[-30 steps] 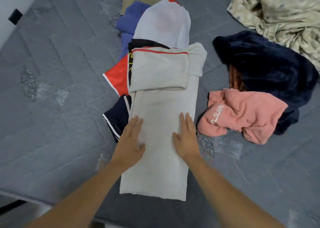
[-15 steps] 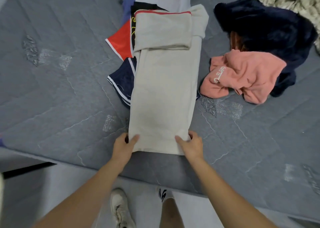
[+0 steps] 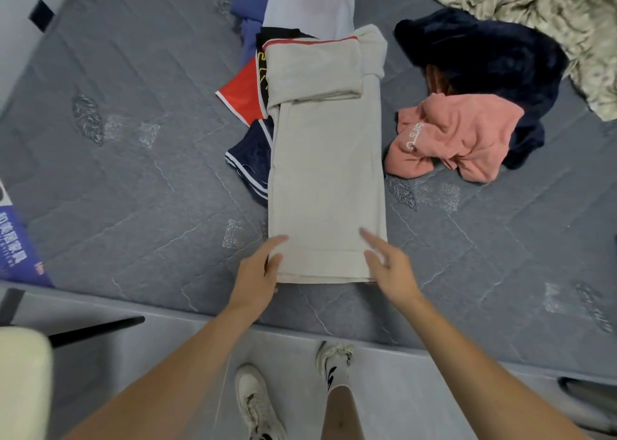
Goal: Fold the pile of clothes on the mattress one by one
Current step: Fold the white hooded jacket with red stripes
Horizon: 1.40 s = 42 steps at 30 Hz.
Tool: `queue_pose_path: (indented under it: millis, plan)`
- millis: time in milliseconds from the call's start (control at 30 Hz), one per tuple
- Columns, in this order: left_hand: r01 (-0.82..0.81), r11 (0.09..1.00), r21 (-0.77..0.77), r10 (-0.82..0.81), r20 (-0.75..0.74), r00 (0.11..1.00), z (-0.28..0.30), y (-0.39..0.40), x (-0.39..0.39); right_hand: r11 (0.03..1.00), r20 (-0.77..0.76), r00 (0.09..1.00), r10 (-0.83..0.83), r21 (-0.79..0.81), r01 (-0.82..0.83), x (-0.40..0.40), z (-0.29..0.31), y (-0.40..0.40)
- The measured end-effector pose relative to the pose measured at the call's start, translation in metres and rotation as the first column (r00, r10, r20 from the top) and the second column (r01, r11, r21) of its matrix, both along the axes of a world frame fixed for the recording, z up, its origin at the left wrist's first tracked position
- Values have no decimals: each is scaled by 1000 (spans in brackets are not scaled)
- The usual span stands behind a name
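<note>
Head view: both hands sit at the near end of a long, folded beige garment (image 3: pixel 325 179) lying on the grey mattress (image 3: pixel 133 172).
Left hand (image 3: pixel 257 272): at the garment's near left corner, thumb on top of the cloth and the other fingers tucked at its edge, pinching the hem (how far they reach under cannot be seen).
Right hand (image 3: pixel 389 266): at the near right corner, forefinger stretched out over the cloth, the rest loosely spread; the frame is blurred here, so whether it has hold of the hem cannot be told.
Beyond the fingertips: the garment runs straight away from the hands, its far end folded back on itself with a red stripe along the fold.
Under its far left side: a red piece (image 3: pixel 242 94), a navy piece with white stripes (image 3: pixel 250 159), and a pale lilac garment (image 3: pixel 309 3) past the far end.
Right of the fingers, apart from the garment: a crumpled pink top (image 3: pixel 457 135) touching a dark navy fleece (image 3: pixel 484 52).
Far right corner: a patterned cream cloth (image 3: pixel 541 15).
Below the hands: the mattress edge, then two white shoes (image 3: pixel 257 403) on the floor.
</note>
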<state>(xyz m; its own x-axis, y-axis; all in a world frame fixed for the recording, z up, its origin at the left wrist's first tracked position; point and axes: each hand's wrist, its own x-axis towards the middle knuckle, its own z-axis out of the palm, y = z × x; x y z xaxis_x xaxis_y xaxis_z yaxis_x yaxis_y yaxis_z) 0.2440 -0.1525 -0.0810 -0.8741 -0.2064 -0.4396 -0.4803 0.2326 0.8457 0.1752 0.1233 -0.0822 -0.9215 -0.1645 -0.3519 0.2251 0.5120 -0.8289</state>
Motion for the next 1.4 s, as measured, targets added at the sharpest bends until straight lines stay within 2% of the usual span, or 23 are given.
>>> queue_pose_path:
  millis: [67,133,167,200,267,367,433,500,600,700,800,933,1000,1100,1167,1200,1233,1267,1333,1400]
  plan:
    - [76,997,31,-77,30,997,-4,-10,-3,996,59,997,57,59,-61,-13,8,2]
    - [185,979,91,-192,76,978,-9,-22,-5,993,226,969,102,41,-114,-30,14,3]
    - [260,963,73,-266,93,960,-11,-29,-6,986,313,939,144,40,-164,-36,16,4]
    - [336,941,27,-337,98,936,-13,-35,-8,968,361,910,202,68,-242,-41,17,5]
    - [443,887,-133,-435,88,896,-21,-45,-13,877,352,859,371,171,-449,-45,16,4]
    - [518,735,-439,-555,51,831,-30,-48,-20,637,335,741,582,378,-672,-41,2,4]
    - [508,624,-594,-612,33,790,-38,-46,-26,514,273,712,647,534,-671,-40,-9,7]
    - [453,511,-730,-683,-25,730,-46,-42,-30,406,134,659,741,692,-597,-36,-20,10]
    - [399,364,-842,-736,3,677,-57,-40,-34,314,-25,557,830,846,-430,-32,-32,13]
    - [426,219,-878,-806,83,586,-66,-41,-36,299,-93,491,866,884,-360,-31,-36,13]
    - [448,33,-893,-828,227,513,-72,-44,-41,221,-32,414,910,881,-417,-31,-36,11]
    - [409,-155,-899,-886,310,344,-80,-46,-59,102,-8,186,982,859,-501,-44,-53,12]
    - [401,-205,-893,-911,324,256,-89,-50,-69,78,-15,122,992,843,-532,-54,-63,16]
    - [471,-201,-859,-914,337,224,-92,-53,-76,89,-27,116,993,816,-572,-65,-74,22]
    - [552,-180,-814,-910,351,221,-91,-57,-75,149,-54,169,984,764,-627,-66,-76,19]
    - [617,-141,-774,-914,341,219,-90,-60,-74,194,-70,208,976,716,-671,-65,-74,17]
    - [695,-46,-717,-932,280,228,-86,-60,-75,251,-81,262,962,648,-719,-64,-70,15]
    - [764,109,-635,-941,182,286,-80,-59,-77,326,-80,342,936,560,-762,-64,-65,13]
    - [816,456,-357,-863,47,503,-63,-56,-84,512,5,549,836,354,-783,-71,-46,11]
    - [743,657,-123,-739,88,668,-37,-54,-96,686,88,719,689,240,-687,-84,-22,8]
